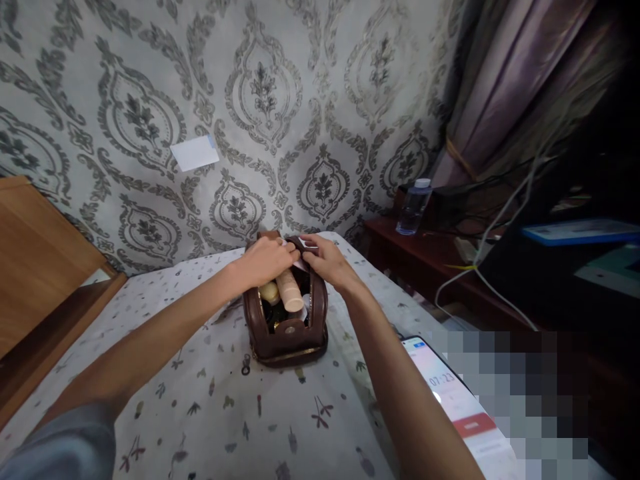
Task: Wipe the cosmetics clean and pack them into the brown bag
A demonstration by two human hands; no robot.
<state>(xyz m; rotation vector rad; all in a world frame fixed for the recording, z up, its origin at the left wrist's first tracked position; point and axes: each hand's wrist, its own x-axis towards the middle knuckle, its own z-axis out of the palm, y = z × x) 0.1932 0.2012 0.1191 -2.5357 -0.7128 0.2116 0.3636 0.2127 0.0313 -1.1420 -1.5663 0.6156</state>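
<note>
Head view, left hand [273, 258], right hand [330, 262], grip pinched on bag [289, 345], phone [457, 400] reading 07:23

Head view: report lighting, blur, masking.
Head view: the far right sinks into near-black, and the brown bag looks dark inside; head view: the phone screen glows, its smaller text too blurred to read; head view: mosaic blocks hide part of the lower right.

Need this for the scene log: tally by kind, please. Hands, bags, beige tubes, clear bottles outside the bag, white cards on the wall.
Hands: 2 (left hand, right hand)
Brown bag: 1
Beige tube: 1
Clear bottle: 1
White card: 1
Total: 6
Other bag contents are too hidden to count.
</note>
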